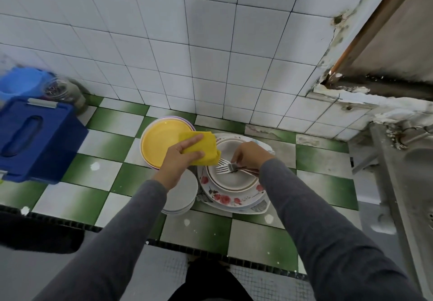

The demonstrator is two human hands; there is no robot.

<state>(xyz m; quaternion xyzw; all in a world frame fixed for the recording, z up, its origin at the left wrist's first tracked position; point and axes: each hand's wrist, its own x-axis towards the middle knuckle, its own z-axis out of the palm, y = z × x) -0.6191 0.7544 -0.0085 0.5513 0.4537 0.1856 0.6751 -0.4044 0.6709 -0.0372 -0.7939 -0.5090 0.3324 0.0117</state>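
My left hand (178, 160) grips a folded yellow cloth (203, 149) above the dishes. My right hand (248, 154) pinches metal forks (225, 167) that lie over a beige plate (230, 179). That plate tops a stack with a rose-patterned plate (225, 198) beneath it. To the left stands a stack of plates with a yellow plate (160, 142) on top. A pile of white plates (181, 195) sits partly under my left forearm.
The dishes rest on a green and white checkered tiled counter (112, 150) against a white tiled wall. A blue plastic box (37, 140) and a jar (63, 91) stand at the left. A metal sink (403, 176) lies at the right.
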